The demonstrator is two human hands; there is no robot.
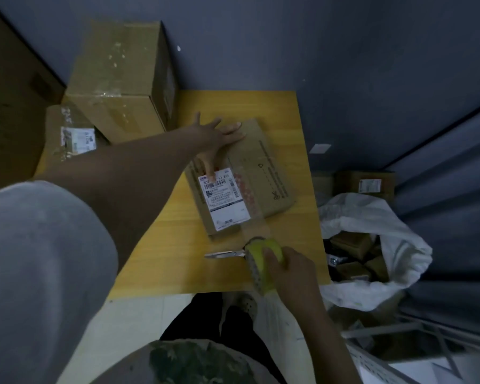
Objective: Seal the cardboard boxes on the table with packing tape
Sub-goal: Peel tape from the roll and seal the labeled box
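A flat cardboard box with a white shipping label lies in the middle of the yellow table. My left hand presses flat on its far left corner, fingers spread, thumb reaching down to the label. My right hand grips a yellow roll of packing tape near the table's front edge. A strip of clear tape runs from the roll up onto the box's near edge.
Scissors lie on the table just left of the tape roll. Two larger cardboard boxes stand at the table's back left. A white plastic bag holding small boxes sits to the right, off the table.
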